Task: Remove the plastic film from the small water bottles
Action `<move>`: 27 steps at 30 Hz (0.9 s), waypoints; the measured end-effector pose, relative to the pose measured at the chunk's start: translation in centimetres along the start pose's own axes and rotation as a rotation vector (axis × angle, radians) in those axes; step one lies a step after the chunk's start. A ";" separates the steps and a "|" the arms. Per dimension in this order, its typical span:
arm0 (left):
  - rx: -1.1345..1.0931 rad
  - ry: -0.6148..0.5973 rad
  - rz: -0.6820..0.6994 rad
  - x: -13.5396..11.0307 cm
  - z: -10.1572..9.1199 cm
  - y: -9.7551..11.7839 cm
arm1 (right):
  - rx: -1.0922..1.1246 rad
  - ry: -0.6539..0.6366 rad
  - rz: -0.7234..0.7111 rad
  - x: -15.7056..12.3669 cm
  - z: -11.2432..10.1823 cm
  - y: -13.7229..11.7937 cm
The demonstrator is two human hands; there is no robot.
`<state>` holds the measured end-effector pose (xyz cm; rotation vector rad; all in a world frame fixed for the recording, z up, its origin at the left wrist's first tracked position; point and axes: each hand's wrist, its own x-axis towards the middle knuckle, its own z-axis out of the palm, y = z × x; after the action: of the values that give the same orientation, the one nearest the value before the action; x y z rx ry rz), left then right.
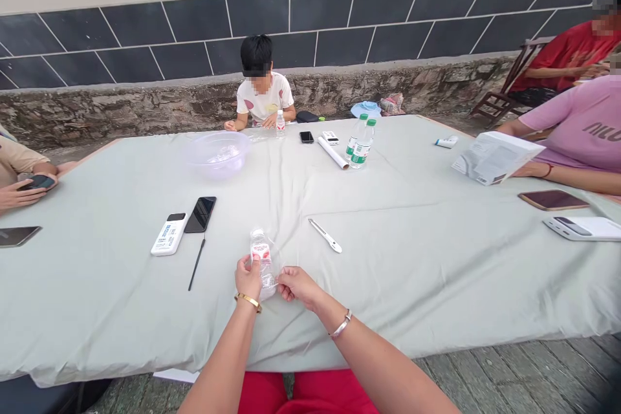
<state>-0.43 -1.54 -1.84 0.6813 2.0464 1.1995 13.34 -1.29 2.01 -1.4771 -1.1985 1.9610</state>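
Head view: grey-green tablecloth [412, 291] spanning the lower frame; at lower centre, a small clear plastic bottle [261, 251], long axis running away from the body, gripped by the left hand [248, 278]; right hand [299, 288] just beside its lower end, fingers pinched narrow, contact unclear.

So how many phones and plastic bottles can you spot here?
Phones: 5
Plastic water bottles: 4
Total: 9
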 end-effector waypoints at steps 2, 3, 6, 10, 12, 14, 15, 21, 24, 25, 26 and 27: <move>-0.004 0.001 0.004 0.1 -0.1 0.0 | 0.007 -0.012 0.031 0.2 -0.1 0.2; -0.007 0.000 0.006 0.2 -0.2 0.0 | 0.008 -0.009 0.043 0.3 -0.1 0.2; -0.019 0.004 0.003 0.4 -0.4 0.0 | -0.005 0.012 0.067 0.6 0.0 0.3; -0.046 0.022 -0.008 0.8 -0.8 0.2 | 0.000 0.022 0.109 0.5 -0.1 0.3; -0.069 0.027 -0.015 1.0 -0.9 0.3 | 0.015 0.014 0.130 0.3 -0.1 0.3; -0.096 0.031 -0.025 1.0 -1.0 0.3 | -0.009 -0.044 0.140 0.1 0.1 0.4; -0.110 0.032 -0.032 1.0 -1.0 0.3 | -0.026 -0.088 0.133 0.1 0.2 0.5; -0.222 0.011 -0.081 0.8 -1.1 0.5 | 0.021 -0.177 0.040 0.4 0.5 0.9; -0.297 -0.010 -0.108 0.8 -1.3 0.9 | -0.071 -0.117 0.075 0.7 0.2 0.7; -0.323 -0.016 -0.117 0.8 -1.5 1.1 | -0.096 -0.090 0.079 0.7 0.0 0.6; -0.351 -0.023 -0.126 0.8 -1.6 1.3 | -0.115 -0.064 0.081 0.7 -0.2 0.4; -0.379 -0.031 -0.136 0.8 -1.8 1.4 | -0.131 -0.041 0.080 0.7 -0.4 0.3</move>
<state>-2.14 -1.28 -0.14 0.3702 1.7404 1.4324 13.48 -0.73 1.35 -1.5792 -1.3269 2.0075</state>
